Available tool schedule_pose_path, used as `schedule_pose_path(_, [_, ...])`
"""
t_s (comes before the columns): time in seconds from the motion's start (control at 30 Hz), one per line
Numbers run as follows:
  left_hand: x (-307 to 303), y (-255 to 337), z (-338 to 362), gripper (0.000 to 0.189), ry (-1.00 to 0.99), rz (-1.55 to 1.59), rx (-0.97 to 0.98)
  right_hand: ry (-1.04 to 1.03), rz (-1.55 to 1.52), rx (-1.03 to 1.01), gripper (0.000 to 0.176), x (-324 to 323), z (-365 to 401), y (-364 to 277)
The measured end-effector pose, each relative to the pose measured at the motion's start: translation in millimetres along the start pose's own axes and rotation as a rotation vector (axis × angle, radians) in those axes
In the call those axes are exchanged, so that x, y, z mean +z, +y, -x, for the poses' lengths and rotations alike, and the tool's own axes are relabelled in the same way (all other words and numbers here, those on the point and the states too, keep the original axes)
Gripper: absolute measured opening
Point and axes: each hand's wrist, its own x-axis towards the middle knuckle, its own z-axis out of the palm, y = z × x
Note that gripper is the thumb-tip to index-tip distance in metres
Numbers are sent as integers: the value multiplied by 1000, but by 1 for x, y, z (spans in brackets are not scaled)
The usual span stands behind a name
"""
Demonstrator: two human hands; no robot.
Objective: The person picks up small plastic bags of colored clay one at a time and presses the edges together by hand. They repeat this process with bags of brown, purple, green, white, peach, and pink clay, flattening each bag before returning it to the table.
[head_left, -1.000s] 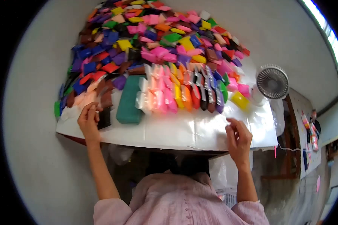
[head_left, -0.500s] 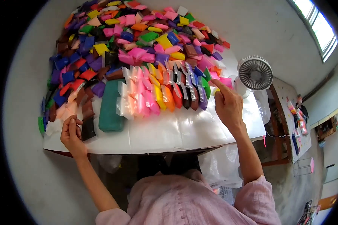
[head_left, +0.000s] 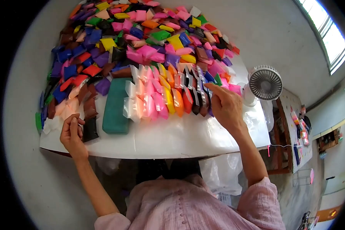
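Observation:
Rows of small clear packets with coloured contents [head_left: 168,100] stand side by side on the white table [head_left: 157,143], running from white and pink to yellow, orange, red, black and purple. My right hand [head_left: 226,105] is over the right end of these rows, index finger stretched out, the other fingers curled, nothing visible in it. A teal block [head_left: 116,107] lies against the left end of the rows. My left hand [head_left: 73,136], fingers curled together, rests at the table's left front beside a black packet [head_left: 90,129]; whatever it may hold is hidden.
A large heap of coloured packets [head_left: 147,50] covers the back and left of the table. The white fan [head_left: 264,83] stands at the right edge. Beyond it is a side table [head_left: 295,138] with items. Plastic bags [head_left: 222,172] hang below the front edge.
My right hand has moved left, from beside the green packets to over the purple end of the rows. My left hand has barely moved. The view has shifted slightly.

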Motion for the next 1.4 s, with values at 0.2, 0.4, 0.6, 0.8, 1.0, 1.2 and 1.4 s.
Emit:
schedule_pose_path(0.2, [1,1,0,18,-15,-27,-4,-81,-36,-11,26,-9,-14,-21])
schedule_pose_path(0.4, [1,1,1,18,-11,-8,-18,-53,-9,-44,23,3,-22,-17])
schedule_pose_path(0.6, [2,4,1,18,-4,-10,-49,-52,-31,-87,23,6,-31,-26])
schedule_pose_path(0.8, [5,8,3,18,12,-46,-48,-123,2,-66,23,16,-34,-21])
schedule_pose_path(1.0, [5,7,4,18,20,-38,-22,-145,-5,-64,24,15,-36,-26])
schedule_pose_path(1.2, [5,8,4,18,9,-28,-17,-134,-55,-127,24,18,-40,-33])
schedule_pose_path(1.4, [7,11,5,17,19,-25,-27,-173,-24,-115,25,22,-41,-35])
